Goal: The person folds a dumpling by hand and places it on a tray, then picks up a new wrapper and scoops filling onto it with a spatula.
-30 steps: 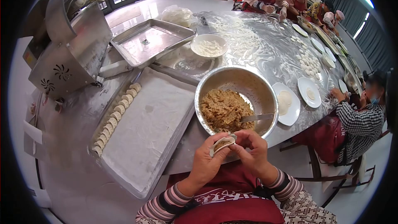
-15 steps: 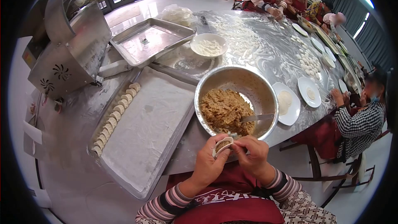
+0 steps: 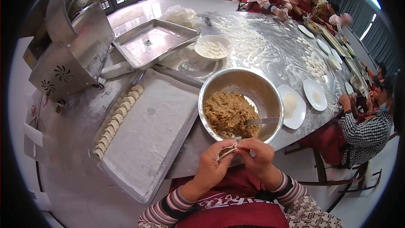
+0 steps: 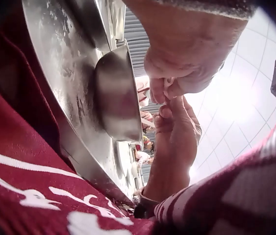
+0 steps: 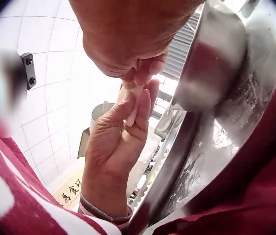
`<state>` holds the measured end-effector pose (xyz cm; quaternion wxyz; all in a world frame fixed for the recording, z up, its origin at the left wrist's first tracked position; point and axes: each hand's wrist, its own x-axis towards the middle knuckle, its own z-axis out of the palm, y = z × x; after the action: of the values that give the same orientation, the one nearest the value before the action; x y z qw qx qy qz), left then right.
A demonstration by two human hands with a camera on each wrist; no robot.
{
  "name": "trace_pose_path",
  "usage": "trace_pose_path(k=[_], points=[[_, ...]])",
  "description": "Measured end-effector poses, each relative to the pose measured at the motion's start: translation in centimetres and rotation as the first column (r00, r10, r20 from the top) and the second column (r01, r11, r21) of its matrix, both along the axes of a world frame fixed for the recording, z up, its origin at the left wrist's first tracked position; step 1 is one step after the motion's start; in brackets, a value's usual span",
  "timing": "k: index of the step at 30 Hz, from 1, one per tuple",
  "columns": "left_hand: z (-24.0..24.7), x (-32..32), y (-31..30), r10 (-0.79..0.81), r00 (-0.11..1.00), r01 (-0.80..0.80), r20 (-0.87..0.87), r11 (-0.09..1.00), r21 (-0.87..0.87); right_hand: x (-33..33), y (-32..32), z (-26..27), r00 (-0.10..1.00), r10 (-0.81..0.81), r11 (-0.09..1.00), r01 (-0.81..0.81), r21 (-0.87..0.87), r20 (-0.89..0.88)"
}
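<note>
Close to the near rim of a steel bowl [image 3: 273, 90], my left hand [image 3: 209, 162] holds a dumpling [image 3: 227, 150] between thumb and fingers. Its pale wrapper is folded over brown filling, part of which shows at the opening. My right hand [image 3: 259, 157] pinches the wrapper's right end with thumb and forefinger. In the right wrist view, the folded white edge of the dumpling [image 5: 132, 113] sticks out between the left fingers. Fingers mostly cover it in the left wrist view. Brown minced filling [image 3: 228, 109] heaps in the bowl, with a flat metal handle [image 3: 263, 120] standing in it.
Left of the bowl, a lined tray [image 3: 145, 126] bears a row of finished dumplings [image 3: 114, 123]. Behind are an empty steel tray [image 3: 158, 38], a flour bowl [image 3: 213, 48] and a metal machine [image 3: 71, 63]. Plates with wrappers [image 3: 291, 105] lie right; several people work around the table.
The wrapper's opening has narrowed as its edges came together. The right fingers have moved in along the edge, closer to the left hand.
</note>
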<state>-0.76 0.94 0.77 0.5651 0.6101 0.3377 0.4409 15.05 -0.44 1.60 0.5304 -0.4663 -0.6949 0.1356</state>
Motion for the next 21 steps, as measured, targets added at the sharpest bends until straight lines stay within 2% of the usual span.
trace_pose_path(k=[1,3,10,12,13,15,16,18,19,21], points=[[0.0,-0.1,0.0,0.001,1.0,-0.001,-0.001,1.0,0.0,-0.1,-0.2,0.1,1.0,0.001,1.0,-0.001,0.0,-0.001],[-0.1,-0.3,0.2,-0.047,0.999,0.047,0.005,0.999,-0.011,-0.3,-0.6,0.4,0.988,-0.043,0.978,0.012,-0.208,-0.147],[0.5,-0.1,0.1,-0.057,0.998,0.057,-0.031,0.998,0.003,0.0,-0.3,0.2,0.999,0.002,0.998,-0.004,-0.059,-0.035],[0.0,0.2,-0.1,0.09,0.995,-0.088,0.045,0.995,-0.042,0.0,-0.2,0.1,0.999,-0.025,0.999,0.026,0.024,-0.031],[-0.3,0.3,-0.1,0.089,0.995,-0.087,0.046,0.995,-0.037,0.0,-0.2,-0.1,0.999,-0.025,0.999,0.026,0.028,-0.031],[-0.8,0.2,0.0,0.094,0.979,-0.074,0.18,0.99,-0.118,0.0,-0.1,-0.7,0.998,-0.01,1.0,0.011,0.01,-0.068],[-0.6,0.3,0.0,0.095,0.979,-0.074,0.179,0.99,-0.118,-0.1,-0.1,-0.4,0.998,-0.009,1.0,0.01,0.01,-0.069],[-0.2,0.4,-0.1,0.113,0.963,-0.073,0.245,0.983,-0.167,-0.3,-0.3,0.4,0.985,-0.008,0.987,-0.02,-0.16,-0.174],[-0.3,0.3,-0.1,0.112,0.963,-0.071,0.244,0.983,-0.17,-0.1,-0.3,0.3,0.985,-0.011,0.987,-0.018,-0.163,-0.174],[-0.5,0.1,0.0,0.075,0.988,-0.065,0.138,0.995,-0.075,0.2,-0.2,0.0,0.985,0.043,0.973,-0.078,-0.217,-0.165]])
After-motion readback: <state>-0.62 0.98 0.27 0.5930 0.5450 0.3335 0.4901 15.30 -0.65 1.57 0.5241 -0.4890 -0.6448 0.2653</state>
